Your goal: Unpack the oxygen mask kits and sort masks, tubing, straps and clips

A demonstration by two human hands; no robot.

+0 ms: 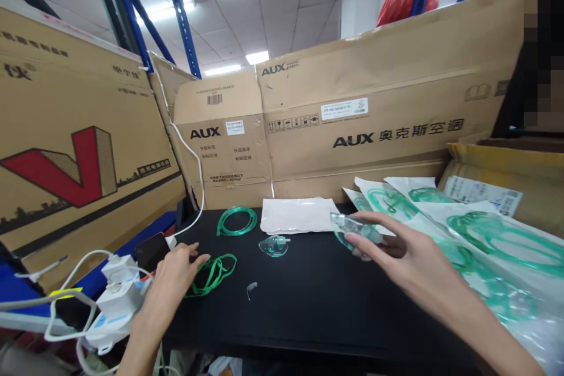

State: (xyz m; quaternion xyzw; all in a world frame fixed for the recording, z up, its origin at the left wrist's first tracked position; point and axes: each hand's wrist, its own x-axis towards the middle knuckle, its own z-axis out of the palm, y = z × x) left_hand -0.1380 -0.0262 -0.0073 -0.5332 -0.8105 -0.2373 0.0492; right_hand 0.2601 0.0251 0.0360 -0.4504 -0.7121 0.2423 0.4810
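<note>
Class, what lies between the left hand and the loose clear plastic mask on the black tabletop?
Loose loops of thin, bright green cord, in the head view.

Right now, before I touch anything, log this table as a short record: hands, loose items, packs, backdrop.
Left hand: at the green straps; grip unclear
Right hand: holding a clear mask
Loose on table: second mask, coiled tube, small clear piece
White pack: lying flat behind the second mask
Tubing packs: piled at right
Backdrop: cardboard

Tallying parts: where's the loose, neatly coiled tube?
Head view, left of centre: the coiled tube lies on the black table, left of the white pouch.
</note>
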